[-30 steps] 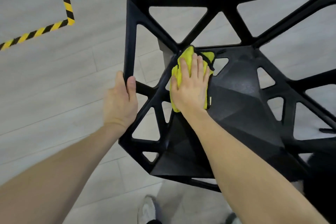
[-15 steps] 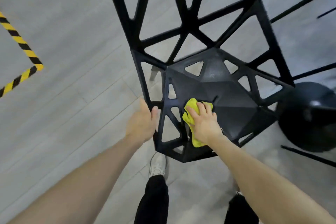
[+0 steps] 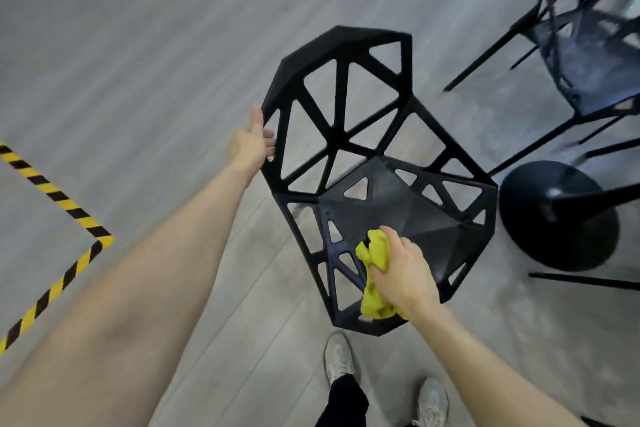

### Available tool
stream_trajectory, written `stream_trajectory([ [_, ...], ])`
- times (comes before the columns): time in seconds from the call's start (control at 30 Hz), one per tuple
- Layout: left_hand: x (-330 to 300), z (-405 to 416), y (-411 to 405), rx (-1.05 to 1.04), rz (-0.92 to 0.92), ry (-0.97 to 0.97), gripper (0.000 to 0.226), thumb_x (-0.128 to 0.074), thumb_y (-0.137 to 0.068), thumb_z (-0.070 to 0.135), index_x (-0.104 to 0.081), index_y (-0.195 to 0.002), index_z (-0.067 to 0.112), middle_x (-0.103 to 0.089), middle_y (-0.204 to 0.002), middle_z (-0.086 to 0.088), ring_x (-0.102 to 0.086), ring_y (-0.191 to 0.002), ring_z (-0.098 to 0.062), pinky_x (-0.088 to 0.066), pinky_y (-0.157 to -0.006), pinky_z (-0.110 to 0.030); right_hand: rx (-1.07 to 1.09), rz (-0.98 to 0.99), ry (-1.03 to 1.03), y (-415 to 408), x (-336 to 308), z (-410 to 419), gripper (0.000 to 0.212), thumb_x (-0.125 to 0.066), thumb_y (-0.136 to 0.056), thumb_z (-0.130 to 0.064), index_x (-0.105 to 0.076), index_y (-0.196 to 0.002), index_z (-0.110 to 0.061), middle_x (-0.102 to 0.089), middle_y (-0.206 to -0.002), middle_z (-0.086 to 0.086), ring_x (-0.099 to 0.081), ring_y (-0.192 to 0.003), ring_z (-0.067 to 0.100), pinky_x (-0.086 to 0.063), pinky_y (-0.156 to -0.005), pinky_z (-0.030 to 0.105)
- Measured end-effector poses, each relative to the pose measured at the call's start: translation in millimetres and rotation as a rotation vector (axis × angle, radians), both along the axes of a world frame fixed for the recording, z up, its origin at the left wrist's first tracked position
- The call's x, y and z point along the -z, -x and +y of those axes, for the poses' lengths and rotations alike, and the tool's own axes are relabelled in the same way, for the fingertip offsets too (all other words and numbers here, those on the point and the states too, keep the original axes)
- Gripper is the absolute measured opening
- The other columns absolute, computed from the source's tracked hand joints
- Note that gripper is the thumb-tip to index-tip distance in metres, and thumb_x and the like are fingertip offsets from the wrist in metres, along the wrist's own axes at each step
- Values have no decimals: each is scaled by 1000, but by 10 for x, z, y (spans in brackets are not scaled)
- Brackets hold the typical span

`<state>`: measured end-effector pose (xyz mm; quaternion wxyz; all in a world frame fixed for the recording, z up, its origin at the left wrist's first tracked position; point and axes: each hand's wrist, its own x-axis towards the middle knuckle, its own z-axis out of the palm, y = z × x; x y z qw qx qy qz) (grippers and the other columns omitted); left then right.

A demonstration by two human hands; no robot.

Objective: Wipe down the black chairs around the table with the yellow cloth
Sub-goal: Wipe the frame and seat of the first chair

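the nearest black chair (image 3: 377, 204) stood on the grey plank floor (image 3: 138, 45) in front of the person, its open-lattice backrest reaching away and to the left, its faceted seat nearer. the left hand (image 3: 250, 146) was at the outer left edge of the backrest, thumb pointing up along the frame and fingertips curled round the edge bar, gripping it. the right hand (image 3: 403, 272) hung over the front left part of the seat with its fingers closed around the yellow cloth (image 3: 374, 274), which was bunched into a crumpled wad; part of it stuck out above the knuckles and part dangled below the palm by the seat's front rim. whether the cloth was touching the seat could not be told.

a second black chair (image 3: 588, 55) of the same lattice kind stood at the upper right, blurred. just right of the near chair, a round black pedestal base (image 3: 557, 215) sat on the floor. yellow-and-black hazard tape (image 3: 69, 208) made a corner on the floor at the left. two light-coloured shoes (image 3: 337, 357) and dark trouser legs showed at the bottom edge.
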<state>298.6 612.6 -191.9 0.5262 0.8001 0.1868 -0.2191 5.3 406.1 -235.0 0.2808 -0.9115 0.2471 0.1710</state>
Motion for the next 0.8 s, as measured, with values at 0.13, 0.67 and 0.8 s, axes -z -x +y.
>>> stream_trajectory([
  [0.13,111,85,53,100,-18,-157,95,-25,-100,85,-80,-81,10,-80,-77,-7,-78,-84,-27,-59,-101,-49,65,36,-2,264,-104,11,66,-68,-91,-38,-38,-149,-34,-58,-122,-2,-53,-119,26,-51,-93,39],
  [0.67,16,808,2056,188,348,-309,111,2,-94,88,-83,-95,17,-77,-115,-9,-69,-110,-27,-36,-121,-57,163,-9,-11,1270,-519,-28,65,-64,-101,-41,-33,-159,-36,-38,-161,9,-44,-138,34,-48,-107,48],
  [0.8,-226,915,2928,312,502,-225,104,7,-97,84,-71,-131,25,-69,-140,-5,-58,-133,-31,-27,-124,-62,120,-50,-115,1704,-755,70,77,-65,-101,-44,-18,-160,-58,-33,-165,1,-43,-143,32,-48,-111,50],
])
